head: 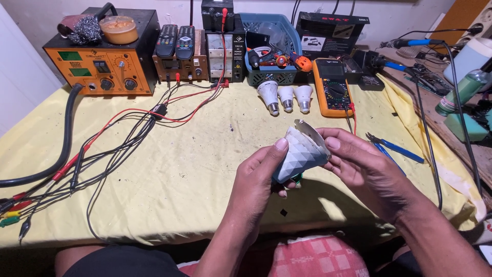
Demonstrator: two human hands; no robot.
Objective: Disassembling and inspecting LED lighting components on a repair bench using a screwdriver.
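A white faceted bulb housing (300, 152) with a thin metal plate at its wide end is held above the yellow-covered table (195, 169). My left hand (261, 177) wraps its lower body, thumb pressed on the facets. From the right, my right hand (359, 161) grips the rim, with its fingertips on the edge of the plate. Both hands hover near the table's front edge, over my lap.
Three white bulbs (286, 96) lie by an orange multimeter (332, 87). At the back stand an orange soldering station (105, 61), a power supply (224, 48) and a blue basket (271, 48). Tangled leads (102, 149) spread left. Blue-handled pliers (394, 147) lie right.
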